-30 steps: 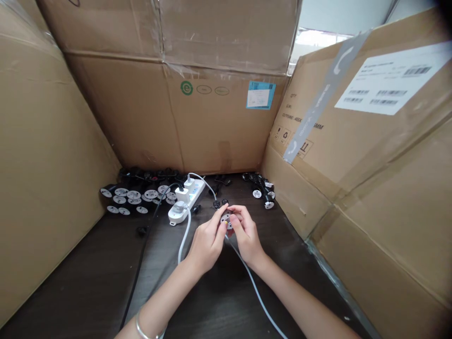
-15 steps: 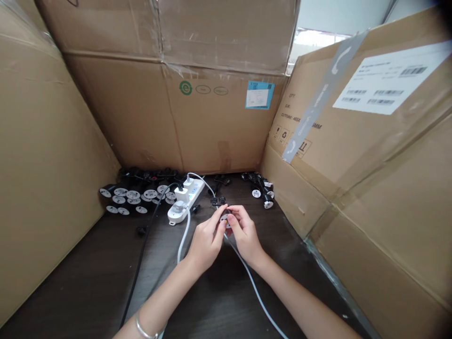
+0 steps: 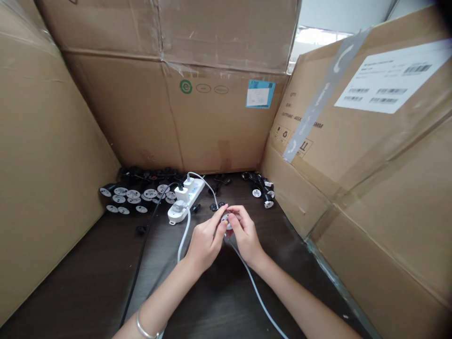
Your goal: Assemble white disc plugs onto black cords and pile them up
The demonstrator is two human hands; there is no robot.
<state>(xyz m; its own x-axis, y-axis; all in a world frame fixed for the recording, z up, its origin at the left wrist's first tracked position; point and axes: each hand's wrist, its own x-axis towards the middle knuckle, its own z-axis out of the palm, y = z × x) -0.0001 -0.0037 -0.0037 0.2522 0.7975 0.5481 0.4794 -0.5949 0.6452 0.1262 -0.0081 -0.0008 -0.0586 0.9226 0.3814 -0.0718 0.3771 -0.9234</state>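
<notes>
Between my fingertips is a small black part with a round white face (image 3: 229, 219), the face turned toward me. My left hand (image 3: 208, 238) grips its left side, thumb on the face near a yellow spot. On the other side, my right hand (image 3: 245, 233) is closed on the same part, its thumb pressing the white face. Fingers hide most of its body. Just behind my hands lie small black pieces (image 3: 216, 206); whether they join the held part I cannot tell. A grey cable (image 3: 252, 280) passes beneath my hands.
A white power strip (image 3: 178, 215) with plugs stands left of my hands. Several black cylinders with white faces (image 3: 133, 194) are piled at the left, more (image 3: 268, 204) at the right. Cardboard boxes (image 3: 219, 127) wall in the dark table (image 3: 88, 278). A black cable (image 3: 139, 263) runs forward.
The held part has tilted slightly, showing less of its black rim. The small black pieces behind my hands sit lower and flatter. Both hands have stayed nearly still.
</notes>
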